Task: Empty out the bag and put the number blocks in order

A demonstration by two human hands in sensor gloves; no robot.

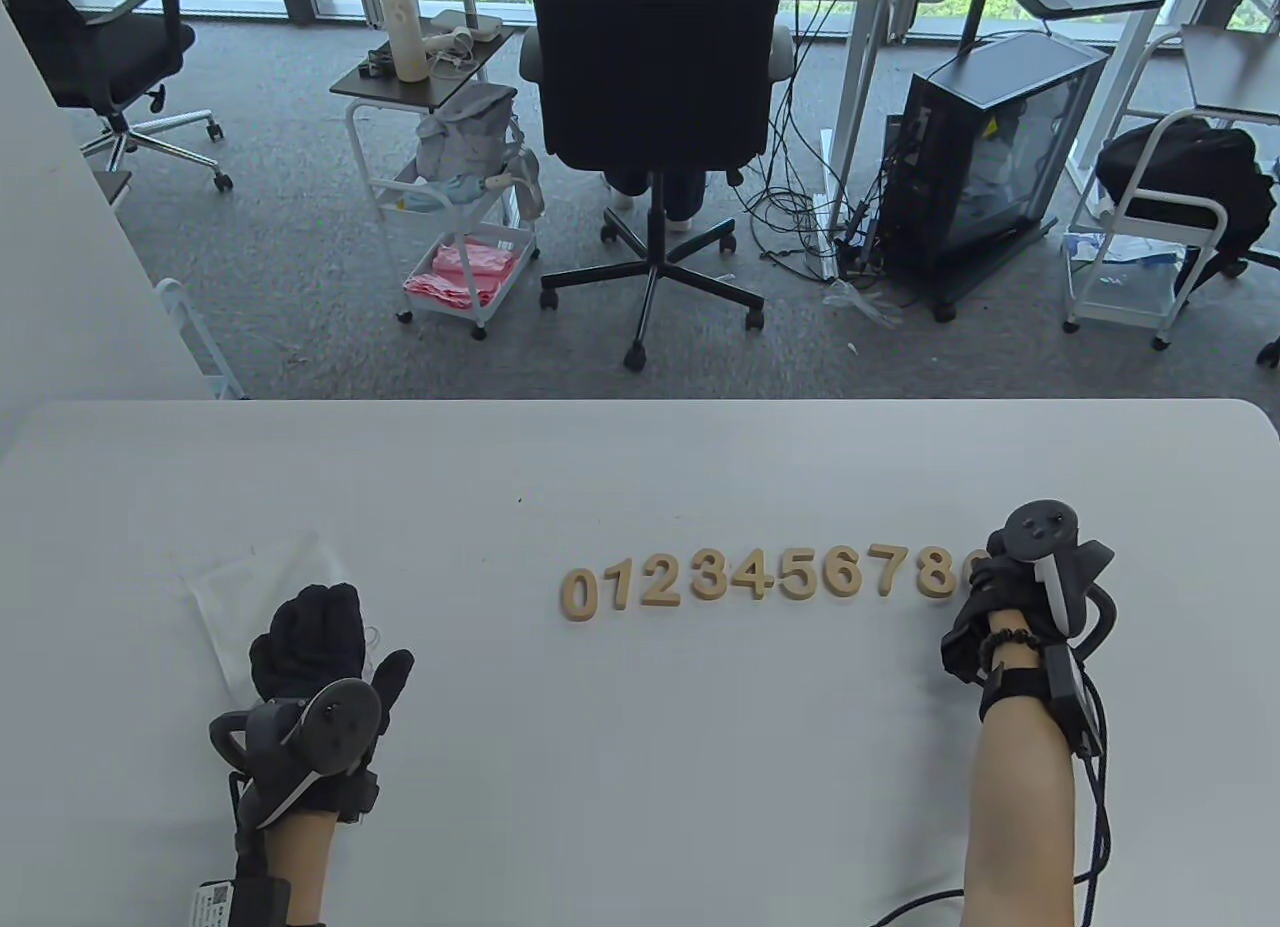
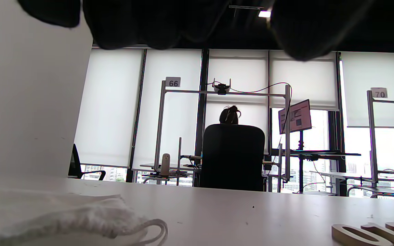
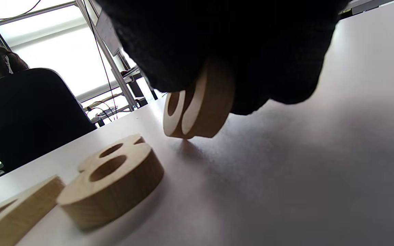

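Wooden number blocks 0 to 8 [image 1: 760, 577] lie in a row across the middle of the white table [image 1: 640, 767]. My right hand [image 1: 975, 582] is at the row's right end and pinches the 9 block [image 1: 968, 567]. In the right wrist view the 9 block [image 3: 200, 102] stands tilted on its lower edge, touching the table just right of the flat 8 [image 3: 111, 177]. The white drawstring bag [image 1: 235, 587] lies flat at the left. My left hand [image 1: 310, 637] is over its near right edge, fingers loose, holding nothing. The bag [image 2: 63, 215] also shows in the left wrist view.
The table's far edge [image 1: 640, 402] runs across the middle of the table view. Beyond it are office chairs, carts and a computer case on the floor. The left end of the block row [image 2: 361, 234] shows at the lower right of the left wrist view.
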